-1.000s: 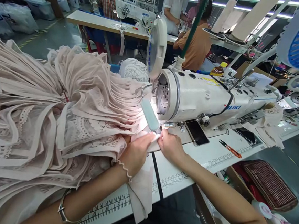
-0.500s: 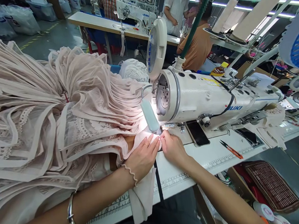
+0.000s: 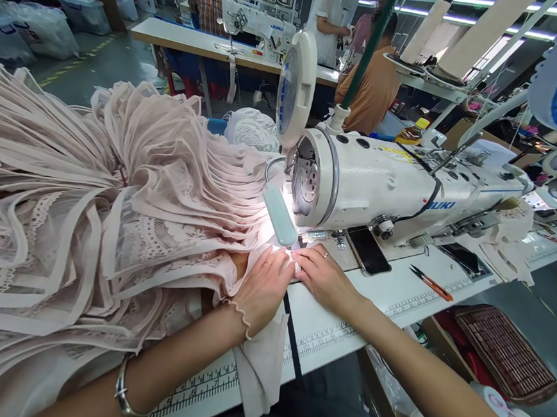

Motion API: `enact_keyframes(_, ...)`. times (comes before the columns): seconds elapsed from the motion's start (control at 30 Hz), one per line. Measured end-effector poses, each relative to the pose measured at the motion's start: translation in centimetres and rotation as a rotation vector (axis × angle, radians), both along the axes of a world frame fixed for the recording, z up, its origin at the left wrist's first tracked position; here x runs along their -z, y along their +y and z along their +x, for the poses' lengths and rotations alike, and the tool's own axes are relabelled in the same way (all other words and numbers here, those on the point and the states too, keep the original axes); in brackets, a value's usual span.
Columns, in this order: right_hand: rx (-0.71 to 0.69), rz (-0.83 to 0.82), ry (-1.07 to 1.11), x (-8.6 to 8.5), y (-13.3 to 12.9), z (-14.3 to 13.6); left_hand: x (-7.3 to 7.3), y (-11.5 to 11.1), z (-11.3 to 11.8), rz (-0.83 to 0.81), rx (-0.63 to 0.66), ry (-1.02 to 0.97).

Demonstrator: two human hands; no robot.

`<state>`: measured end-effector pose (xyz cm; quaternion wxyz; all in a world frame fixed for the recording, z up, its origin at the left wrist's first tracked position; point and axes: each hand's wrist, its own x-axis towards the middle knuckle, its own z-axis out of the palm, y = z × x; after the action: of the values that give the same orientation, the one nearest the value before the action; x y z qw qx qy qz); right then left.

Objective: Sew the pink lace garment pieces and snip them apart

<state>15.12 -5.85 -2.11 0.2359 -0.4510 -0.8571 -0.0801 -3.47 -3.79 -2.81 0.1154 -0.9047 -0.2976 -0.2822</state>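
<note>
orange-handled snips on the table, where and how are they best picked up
Probably by the orange handles, coming from the front edge of the table with the right hand. The snips seem to lie flat, handle end nearest that edge, while the dark pointed blades aim away from it, so gripping there keeps clear of the points.

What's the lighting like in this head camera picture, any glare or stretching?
Head view: fabric pile washes out white beside the pale green lamp; head view, upper right: ceiling lights glare, thread cones look stretched, probably by a wide lens; head view, centre: left hand and right hand look fairly sharp.
</note>
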Motion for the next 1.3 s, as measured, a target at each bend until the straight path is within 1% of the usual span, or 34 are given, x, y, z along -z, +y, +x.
enact_keyframes(0.07,0.063,0.047,-0.063,-0.3,0.2,-0.5,-0.5,0.1,-0.1,-0.02,-0.042,-0.016)
enact_keyframes(0.13,0.107,0.073,-0.126,-0.5,0.3,-0.7,-0.9,0.1,-0.2,-0.048,-0.035,0.01)
enact_keyframes(0.2,0.101,0.061,-0.183,-0.6,0.5,-0.8,-1.2,0.0,-0.1,-0.07,0.004,0.054)
enact_keyframes(0.27,0.077,0.03,-0.209,-0.6,0.7,-0.7,-1.2,-0.2,0.1,-0.056,0.034,0.073)
enact_keyframes(0.37,0.067,-0.022,-0.184,-0.5,0.9,-0.3,-0.8,-0.4,0.6,0.0,0.056,0.082)
enact_keyframes(0.5,0.085,-0.082,-0.165,-0.1,1.3,0.2,-0.1,-0.3,0.8,0.058,0.039,0.098)
enact_keyframes(0.67,0.134,-0.085,-0.17,0.4,1.5,0.3,0.3,0.0,0.7,-0.007,0.043,0.166)
enact_keyframes(0.73,0.132,-0.106,-0.158,0.5,1.6,0.3,0.4,0.1,0.7,-0.018,0.052,0.17)
enact_keyframes(0.93,0.14,-0.156,-0.115,0.6,1.6,0.5,0.3,0.4,0.6,0.089,0.003,0.172)
enact_keyframes(1.1,0.156,-0.219,-0.102,0.4,1.7,0.5,0.0,0.4,0.6,0.064,0.014,0.146)
enact_keyframes(1.3,0.178,-0.313,-0.04,0.3,2.2,0.7,0.2,0.8,0.5,0.038,0.007,0.127)
